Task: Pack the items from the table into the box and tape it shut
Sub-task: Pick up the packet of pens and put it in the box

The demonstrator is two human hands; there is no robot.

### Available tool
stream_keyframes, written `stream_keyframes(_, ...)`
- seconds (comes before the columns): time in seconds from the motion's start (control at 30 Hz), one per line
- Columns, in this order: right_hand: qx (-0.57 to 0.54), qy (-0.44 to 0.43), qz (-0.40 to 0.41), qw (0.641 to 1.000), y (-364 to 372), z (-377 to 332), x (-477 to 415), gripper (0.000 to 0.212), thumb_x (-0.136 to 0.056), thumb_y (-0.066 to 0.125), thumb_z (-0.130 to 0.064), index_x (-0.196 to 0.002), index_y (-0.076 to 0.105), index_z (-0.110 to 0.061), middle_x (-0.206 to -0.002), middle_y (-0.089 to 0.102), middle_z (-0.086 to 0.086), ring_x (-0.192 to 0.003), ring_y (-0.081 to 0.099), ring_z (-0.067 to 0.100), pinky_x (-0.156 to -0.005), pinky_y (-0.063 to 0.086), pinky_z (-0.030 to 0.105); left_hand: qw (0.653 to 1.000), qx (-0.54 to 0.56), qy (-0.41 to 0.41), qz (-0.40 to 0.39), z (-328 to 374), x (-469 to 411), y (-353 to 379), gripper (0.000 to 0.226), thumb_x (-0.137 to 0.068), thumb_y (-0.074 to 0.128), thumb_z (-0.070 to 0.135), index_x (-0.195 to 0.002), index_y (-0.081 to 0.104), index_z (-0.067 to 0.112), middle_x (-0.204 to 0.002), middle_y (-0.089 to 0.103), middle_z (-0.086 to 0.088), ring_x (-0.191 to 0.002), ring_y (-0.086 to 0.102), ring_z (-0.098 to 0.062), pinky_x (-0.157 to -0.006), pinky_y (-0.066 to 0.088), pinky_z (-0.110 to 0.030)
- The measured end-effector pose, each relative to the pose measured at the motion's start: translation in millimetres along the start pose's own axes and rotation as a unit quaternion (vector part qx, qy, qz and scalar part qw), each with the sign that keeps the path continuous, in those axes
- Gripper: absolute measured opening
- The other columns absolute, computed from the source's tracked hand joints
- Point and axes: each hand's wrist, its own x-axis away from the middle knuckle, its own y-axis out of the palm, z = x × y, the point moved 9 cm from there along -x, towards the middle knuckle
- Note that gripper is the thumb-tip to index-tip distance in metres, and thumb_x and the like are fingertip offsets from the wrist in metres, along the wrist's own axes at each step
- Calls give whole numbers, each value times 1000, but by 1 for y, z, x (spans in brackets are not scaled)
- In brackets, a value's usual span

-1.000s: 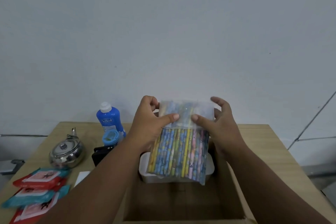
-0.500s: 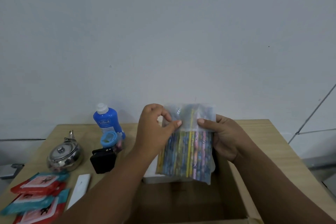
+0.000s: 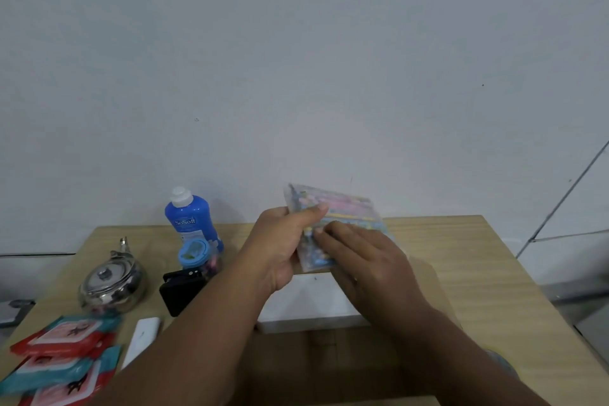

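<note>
Above the open cardboard box, both hands hold a clear packet of patterned pencils that lies nearly flat, its long side running left to right. Left hand grips the packet's left end, thumb pressed on top and fingers curled beneath. Right hand rests palm-down over the packet's near edge with the fingers stretched flat; whether it actually pinches the plastic cannot be told, as the frame is blurred there. Directly under the packet a white lidded container sits inside the box against its far wall.

On the wooden table, to the left of the box, stand a blue bottle with a white cap, near the wall, and just in front of it a small jar with a blue lid. A black rectangular object lies close beside the jar. Farther left is a shiny metal kettle. Nearer the camera, a white slim object lies next to a loose pile of red and teal wipe packs at the table's left corner.
</note>
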Motion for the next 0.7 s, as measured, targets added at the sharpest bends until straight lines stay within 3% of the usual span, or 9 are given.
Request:
stream_keyframes(0.1,-72,16,-70,995,10,2,11,44,-91,71,-43,-126,71,-17,-136,64,0,-123,60,14,-92,52,38,1000,1,-9,25,-12,-6,-19,22,-93,69,6,-114,69,-1,-101,76,-22,-91,76,-39,-73,61,-48)
stream_keyframes(0.2,-196,210,-7,958,4,35,27,45,-93,62,-54,-127,66,-25,-147,49,-5,-134,45,-1,-103,48,30,1000,1,-3,12,-21,-6,-28,19,-93,67,3,-112,68,-1,-101,76,-23,-89,76,-39,-67,62,-47)
stream_keyframes(0.27,-195,361,35,911,6,63,44,60,-90,63,-55,-141,47,-29,-156,27,-5,-136,29,-11,-107,37,18,1000,-8,4,-10,-28,-3,-29,20,-93,66,1,-113,66,0,-105,76,-22,-95,75,-39,-74,62,-49)
stream_keyframes(0.33,-162,487,-8,858,18,86,63,84,-84,70,-52,-153,29,-27,-160,16,-4,-141,25,2,-110,35,28,1000,-2,-5,-26,-42,0,-30,23,-92,65,-2,-115,65,0,-108,75,-22,-99,74,-39,-78,62,-50)
stream_keyframes(0.4,-158,566,-75,806,29,98,79,99,-81,77,-50,-157,20,-22,-160,22,6,-143,34,24,-111,37,40,999,13,-30,-43,-61,4,-31,26,-94,63,-1,-120,62,0,-111,74,-24,-102,73,-41,-81,61,-53)
stream_keyframes(0.43,-169,587,-112,783,34,100,85,104,-80,79,-51,-159,18,-21,-159,29,10,-141,39,29,-108,38,40,998,20,-46,-47,-72,6,-33,28,-95,62,0,-122,61,1,-113,73,-24,-103,72,-42,-83,60,-55)
stream_keyframes(0.6,-239,621,-235,709,58,84,120,107,-78,84,-40,-159,17,-21,-148,47,9,-126,53,26,-101,47,41,984,46,-171,-29,-142,6,-59,29,-98,57,2,-126,63,8,-117,72,-24,-109,70,-43,-97,52,-65)
stream_keyframes(0.7,-253,657,-283,651,78,71,150,104,-82,84,-25,-157,13,-10,-134,53,9,-112,57,24,-89,51,37,965,-10,-261,11,-183,4,-74,26,-97,59,-4,-119,70,6,-109,75,-23,-104,70,-44,-93,54,-62)
